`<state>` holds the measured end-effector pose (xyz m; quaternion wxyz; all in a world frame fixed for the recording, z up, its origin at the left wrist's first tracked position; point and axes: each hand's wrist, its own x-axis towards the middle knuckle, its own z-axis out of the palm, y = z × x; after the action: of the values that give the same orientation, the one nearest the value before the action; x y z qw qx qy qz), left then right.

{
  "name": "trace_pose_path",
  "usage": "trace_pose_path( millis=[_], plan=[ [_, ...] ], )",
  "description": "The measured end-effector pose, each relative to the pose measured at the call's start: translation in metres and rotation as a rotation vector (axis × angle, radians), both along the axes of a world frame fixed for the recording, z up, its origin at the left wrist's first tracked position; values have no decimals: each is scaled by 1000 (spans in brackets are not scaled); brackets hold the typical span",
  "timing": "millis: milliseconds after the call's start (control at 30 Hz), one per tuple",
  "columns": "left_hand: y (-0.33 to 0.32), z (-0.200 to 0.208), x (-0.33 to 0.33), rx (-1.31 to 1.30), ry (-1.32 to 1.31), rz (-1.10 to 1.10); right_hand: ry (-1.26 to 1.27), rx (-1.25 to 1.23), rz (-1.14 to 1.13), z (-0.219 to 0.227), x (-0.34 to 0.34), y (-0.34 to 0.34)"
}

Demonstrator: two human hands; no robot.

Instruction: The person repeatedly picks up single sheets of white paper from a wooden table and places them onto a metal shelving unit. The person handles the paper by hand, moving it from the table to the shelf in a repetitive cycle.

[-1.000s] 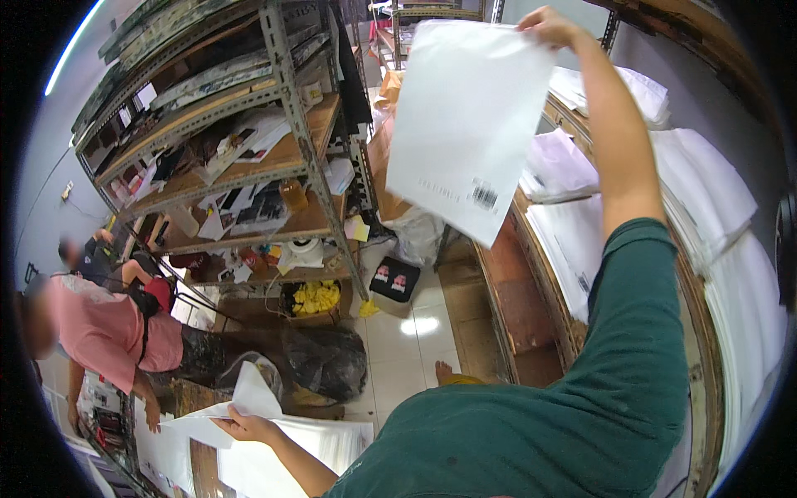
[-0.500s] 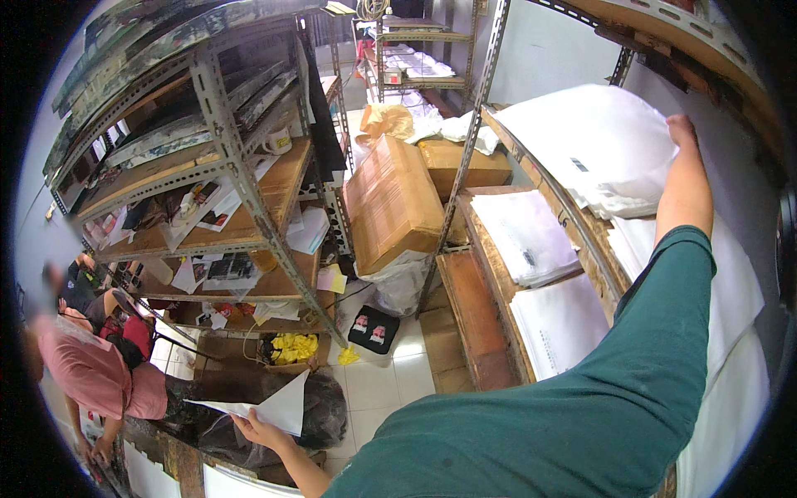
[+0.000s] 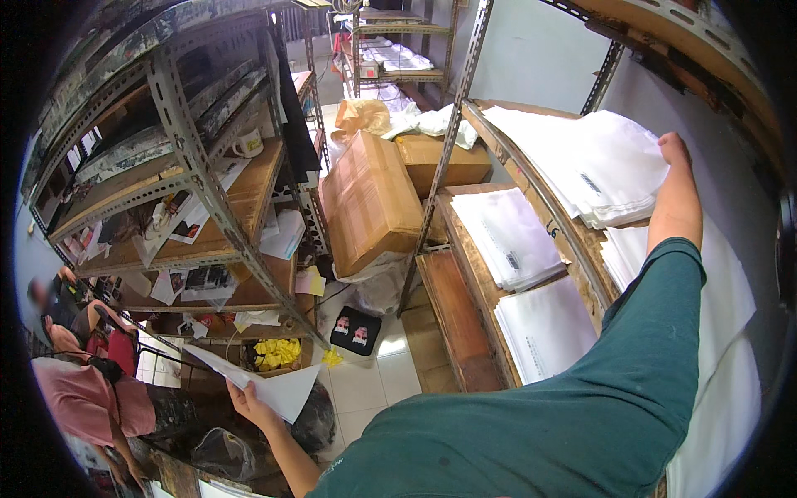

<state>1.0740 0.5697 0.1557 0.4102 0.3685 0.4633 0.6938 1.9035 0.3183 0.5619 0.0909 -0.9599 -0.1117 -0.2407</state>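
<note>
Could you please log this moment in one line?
left hand: holds thin white paper sheet | right hand: at edge of shelved white paper stack

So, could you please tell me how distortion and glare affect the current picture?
In the head view, fisheye bending curves the left shelf rack toward the rim, with black corners; also in the head view, glare brightens the floor tiles, while the white sheet in the left hand shows little surface detail.
</note>
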Motion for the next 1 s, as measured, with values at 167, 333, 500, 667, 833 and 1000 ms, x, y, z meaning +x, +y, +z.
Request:
trace_pose_path(
  millis=[167,333,500,667,833,1000],
  plan=[
    [-6,9,-2,32,-2,-66,-305,-90,-115,0,-51,61],
    [-12,33,10,48,21,-104,567,-201,442,-45,-29,149],
    [-29,41,15,36,21,-148,678,-274,287,-61,-2,141],
    [-39,25,-6,15,130,-225,774,-400,270,-75,39,129],
    [-59,32,-16,-51,218,-289,677,-295,306,-79,-19,121],
    [-73,42,-9,-48,213,-291,529,-401,374,-73,-10,100]
  ],
)
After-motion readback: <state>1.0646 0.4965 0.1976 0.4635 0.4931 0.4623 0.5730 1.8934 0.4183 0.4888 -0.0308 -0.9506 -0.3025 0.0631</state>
